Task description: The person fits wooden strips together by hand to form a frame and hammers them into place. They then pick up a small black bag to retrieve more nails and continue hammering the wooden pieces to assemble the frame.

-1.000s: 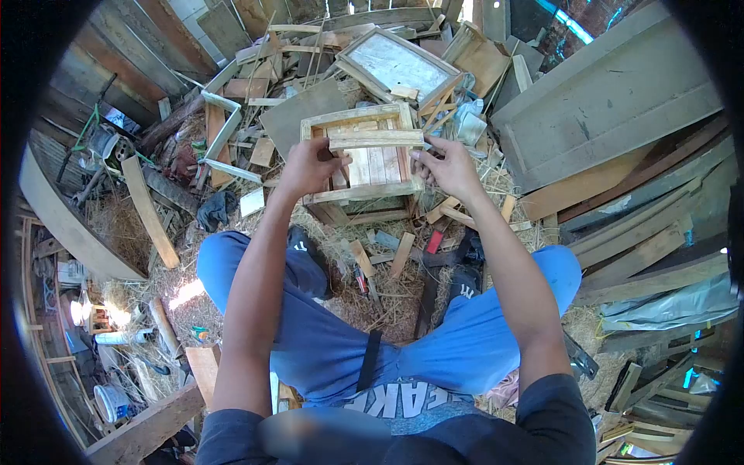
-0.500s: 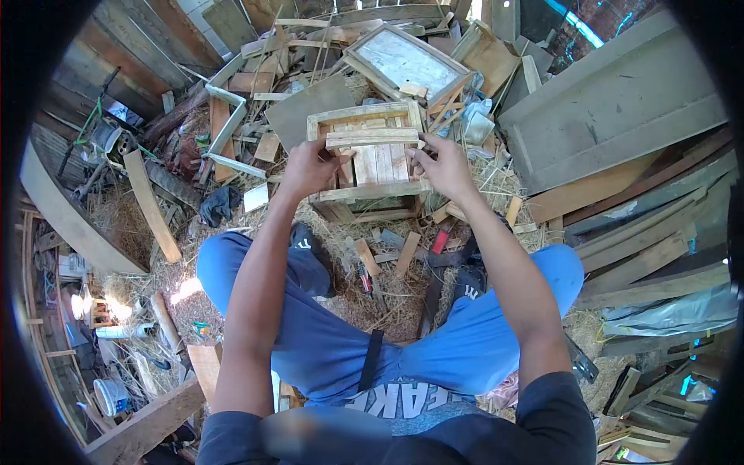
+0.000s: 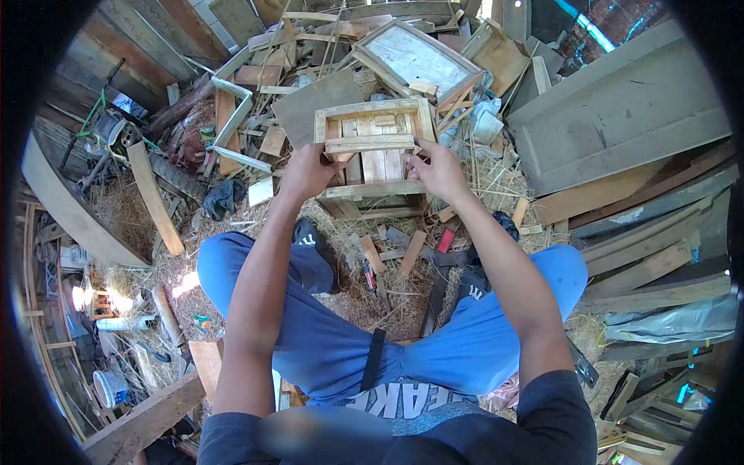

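Observation:
A short wooden slat [image 3: 370, 145] lies crosswise over a small wooden frame box [image 3: 375, 188], between my two hands. My left hand [image 3: 308, 168] is closed on the slat's left end, fingers curled under it. At the right end, my right hand [image 3: 435, 167] pinches the slat between thumb and fingers. The box stands on the ground in front of my feet, with pale boards inside its rectangular frame.
Wood offcuts and straw cover the ground around the box. A red-handled tool [image 3: 445, 241] lies near my right foot. A framed panel [image 3: 418, 59] rests on the scrap pile behind. At the right leans a large grey panel [image 3: 620, 112]; a curved board [image 3: 155, 199] stands left.
The slat has come slightly lower across the box frame, with both hands still at its ends. The whole view has shifted a little, so the box appears further right.

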